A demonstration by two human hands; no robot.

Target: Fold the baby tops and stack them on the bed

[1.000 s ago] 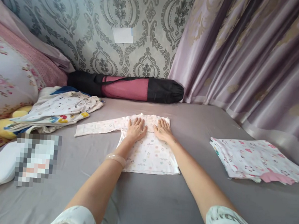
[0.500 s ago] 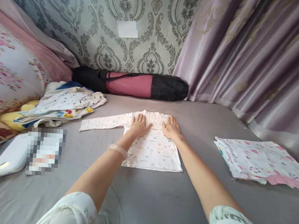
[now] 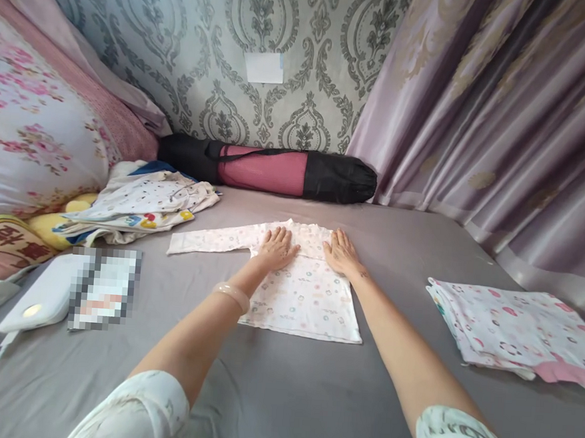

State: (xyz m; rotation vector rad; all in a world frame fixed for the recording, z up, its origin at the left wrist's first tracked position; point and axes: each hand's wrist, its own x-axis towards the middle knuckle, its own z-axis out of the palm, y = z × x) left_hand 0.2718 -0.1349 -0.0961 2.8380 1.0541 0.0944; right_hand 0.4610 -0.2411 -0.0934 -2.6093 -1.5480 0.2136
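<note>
Frame centre: left hand and right hand lie flat on a pale printed shirt, grip wide, grasping nothing; even pressure should limit creases.

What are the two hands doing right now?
Left hand: open, flat on the small shirt, holding nothing.
Right hand: open, at the shirt's right side, holding nothing.

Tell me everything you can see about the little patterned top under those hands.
The small long-sleeved top is pinkish white with tiny scattered prints; the fabric looks thin. It lies flat on the grey sheet, neckline away from the person, hem nearest. One sleeve stretches out to the left; the other seems folded across the chest. The left hand and right hand rest flat on its upper part.
</note>
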